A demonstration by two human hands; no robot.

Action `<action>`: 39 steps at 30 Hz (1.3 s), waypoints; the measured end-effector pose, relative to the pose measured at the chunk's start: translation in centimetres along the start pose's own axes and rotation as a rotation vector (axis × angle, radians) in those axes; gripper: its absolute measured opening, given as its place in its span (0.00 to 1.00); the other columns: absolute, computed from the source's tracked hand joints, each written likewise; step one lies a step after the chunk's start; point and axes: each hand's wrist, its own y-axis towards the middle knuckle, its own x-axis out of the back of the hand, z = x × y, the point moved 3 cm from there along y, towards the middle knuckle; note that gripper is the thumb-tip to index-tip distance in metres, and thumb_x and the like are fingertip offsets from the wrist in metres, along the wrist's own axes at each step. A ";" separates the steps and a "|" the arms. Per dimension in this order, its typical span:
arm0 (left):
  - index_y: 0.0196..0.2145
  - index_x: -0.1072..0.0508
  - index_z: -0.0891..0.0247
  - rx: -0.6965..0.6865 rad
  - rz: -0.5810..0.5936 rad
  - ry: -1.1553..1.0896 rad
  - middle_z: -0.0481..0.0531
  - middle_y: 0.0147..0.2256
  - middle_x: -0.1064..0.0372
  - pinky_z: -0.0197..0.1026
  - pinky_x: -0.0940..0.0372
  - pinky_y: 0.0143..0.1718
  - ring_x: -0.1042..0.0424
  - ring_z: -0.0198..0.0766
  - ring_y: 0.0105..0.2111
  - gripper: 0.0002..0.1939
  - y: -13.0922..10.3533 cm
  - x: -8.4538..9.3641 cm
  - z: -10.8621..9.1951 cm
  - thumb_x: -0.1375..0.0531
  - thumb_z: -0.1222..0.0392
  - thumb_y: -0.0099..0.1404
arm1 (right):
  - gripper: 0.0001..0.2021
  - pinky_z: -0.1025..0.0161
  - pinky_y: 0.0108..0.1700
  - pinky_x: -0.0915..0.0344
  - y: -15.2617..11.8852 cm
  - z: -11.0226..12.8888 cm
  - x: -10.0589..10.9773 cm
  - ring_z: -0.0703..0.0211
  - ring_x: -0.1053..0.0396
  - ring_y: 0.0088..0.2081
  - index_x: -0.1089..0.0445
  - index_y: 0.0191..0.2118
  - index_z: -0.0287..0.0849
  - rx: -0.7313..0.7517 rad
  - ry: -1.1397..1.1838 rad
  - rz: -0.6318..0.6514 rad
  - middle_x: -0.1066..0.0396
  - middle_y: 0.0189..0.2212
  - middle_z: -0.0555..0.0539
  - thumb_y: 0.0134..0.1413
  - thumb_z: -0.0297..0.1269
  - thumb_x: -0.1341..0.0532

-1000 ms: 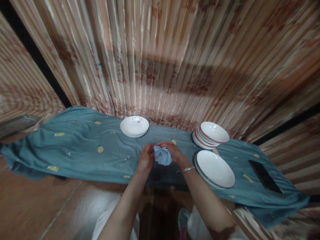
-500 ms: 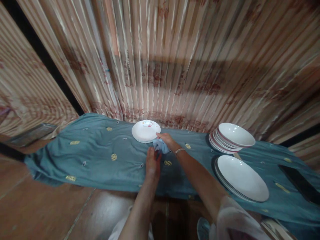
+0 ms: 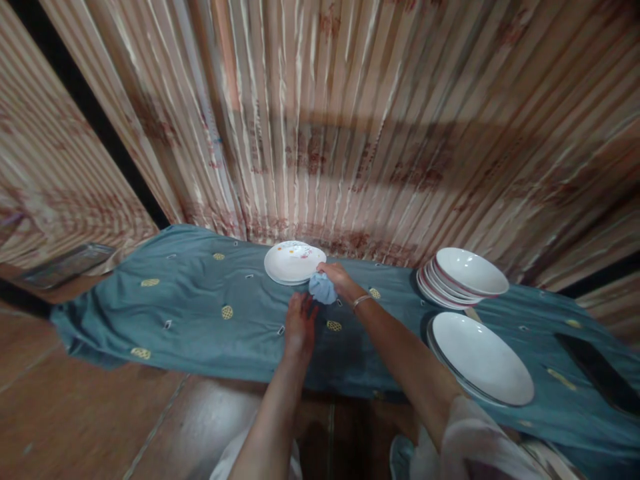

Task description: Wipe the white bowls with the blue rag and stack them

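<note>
- At the far left, a shallow rectangular tray point(image 3: 67, 265) lies beyond the end of a teal, pineapple-print tablecloth point(image 3: 115, 313).
- Near the tablecloth's back edge, left of centre: small floral-patterned plates point(image 3: 284, 268), stacked, the upper one offset to the right. Judged fairly light, stiff, slick-glazed and breakable — best held by the rim, thumb above and fingers beneath.
- Just in front of that stack: left hand point(image 3: 300, 325), fingers loosely extended and slightly parted. Nothing is seen in its hold; whether the fingertips touch the tablecloth cannot be told.
- At the stack's front right: light-blue cloth point(image 3: 323, 289), bunched up. Judged soft, limp and very light; easy to grip, best taken by a gathered fold.
- Directly beside it: right hand point(image 3: 341, 280), fingers closed on the cloth and set at the right rim of the upper plate — whether the rim itself is pinched cannot be told. Silver-coloured bracelet point(image 3: 362, 301) on the wrist.
- Farther right, well apart from both hands: red-banded bowls point(image 3: 470, 270), nested, with large white plates point(image 3: 483, 357) stacked in front of them.
- At the right end: dark, flat, phone-like object point(image 3: 597, 370), lying on the tablecloth; its surface is too dim to read.
</note>
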 end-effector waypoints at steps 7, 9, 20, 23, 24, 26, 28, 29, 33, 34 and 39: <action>0.45 0.29 0.59 -0.023 0.024 0.062 0.57 0.49 0.27 0.43 0.35 0.50 0.31 0.42 0.54 0.15 0.6 0.7 -1.0 0.50 0.50 0.69 | 0.09 0.70 0.21 0.47 -6.2 -1.0 5.3 0.70 0.45 0.16 0.36 0.14 0.40 0.006 0.104 0.019 0.40 0.10 0.57 0.39 0.33 0.40; 0.43 0.27 0.58 -0.035 0.061 0.080 0.54 0.44 0.25 0.43 0.33 0.46 0.28 0.43 0.50 0.15 0.7 0.8 -0.8 0.48 0.49 0.68 | 0.09 0.70 0.22 0.46 -8.2 -1.9 7.1 0.69 0.43 0.17 0.35 0.15 0.40 0.008 0.127 0.020 0.38 0.12 0.56 0.40 0.34 0.40; 0.34 0.25 0.64 0.111 0.090 0.282 0.53 0.30 0.24 0.41 0.31 0.34 0.26 0.42 0.33 0.07 -0.5 1.9 2.3 0.43 0.61 0.65 | 0.20 0.68 0.21 0.52 -14.7 -6.8 14.7 0.69 0.47 0.17 0.31 0.16 0.39 0.036 -0.181 0.230 0.40 0.11 0.54 0.43 0.51 0.33; 0.32 0.25 0.65 0.114 0.109 0.333 0.51 0.26 0.26 0.39 0.32 0.32 0.28 0.39 0.28 0.06 -0.8 2.1 3.3 0.42 0.62 0.63 | 0.23 0.68 0.24 0.45 -15.7 -5.7 17.2 0.66 0.39 0.20 0.27 0.21 0.38 0.048 -0.159 0.291 0.32 0.17 0.50 0.45 0.57 0.35; 0.32 0.24 0.66 0.111 0.127 0.346 0.51 0.26 0.25 0.39 0.32 0.33 0.27 0.39 0.28 0.06 -1.0 2.1 3.7 0.41 0.62 0.62 | 0.23 0.68 0.26 0.43 -15.7 -5.2 18.1 0.65 0.37 0.23 0.27 0.22 0.38 0.085 -0.107 0.246 0.30 0.20 0.49 0.45 0.58 0.36; 0.33 0.24 0.66 0.102 0.166 0.367 0.52 0.28 0.24 0.39 0.32 0.35 0.26 0.39 0.30 0.06 -1.2 2.2 4.5 0.39 0.62 0.60 | 0.22 0.67 0.29 0.41 -15.5 -4.5 19.4 0.63 0.35 0.26 0.27 0.25 0.39 0.176 -0.036 0.112 0.28 0.23 0.48 0.46 0.57 0.37; 0.34 0.23 0.67 0.093 0.187 0.390 0.54 0.31 0.23 0.39 0.32 0.37 0.25 0.41 0.32 0.07 -1.5 2.2 5.2 0.38 0.61 0.59 | 0.18 0.67 0.29 0.40 -15.0 -4.4 20.0 0.62 0.36 0.27 0.27 0.30 0.40 0.268 -0.081 -0.014 0.29 0.24 0.49 0.49 0.53 0.38; 0.35 0.23 0.66 0.089 0.195 0.401 0.54 0.32 0.22 0.39 0.32 0.37 0.25 0.41 0.33 0.08 -1.6 2.2 5.5 0.38 0.60 0.59 | 0.16 0.66 0.30 0.39 -14.8 -4.6 19.9 0.62 0.35 0.27 0.26 0.33 0.40 0.309 -0.150 -0.063 0.29 0.24 0.50 0.50 0.50 0.39; 0.37 0.23 0.65 0.063 0.234 0.401 0.56 0.38 0.22 0.41 0.32 0.44 0.25 0.45 0.43 0.10 -1.8 2.0 6.0 0.38 0.59 0.58 | 0.14 0.59 0.46 0.34 -15.1 -6.4 17.5 0.56 0.29 0.40 0.28 0.46 0.41 0.509 -0.524 -0.178 0.25 0.41 0.43 0.56 0.37 0.43; 0.39 0.23 0.65 0.058 0.237 0.393 0.57 0.40 0.22 0.42 0.33 0.46 0.26 0.46 0.46 0.11 -1.8 2.0 6.0 0.38 0.59 0.58 | 0.15 0.56 0.53 0.35 -15.4 -7.0 16.6 0.53 0.29 0.48 0.29 0.49 0.42 0.573 -0.600 -0.129 0.27 0.48 0.41 0.58 0.36 0.44; 0.40 0.23 0.64 0.022 0.265 0.359 0.58 0.46 0.24 0.43 0.37 0.54 0.30 0.47 0.53 0.13 -1.5 1.9 6.1 0.36 0.58 0.57 | 0.19 0.52 0.62 0.42 -17.1 -8.7 14.7 0.52 0.37 0.60 0.34 0.58 0.44 0.617 -0.787 0.197 0.32 0.57 0.41 0.63 0.39 0.44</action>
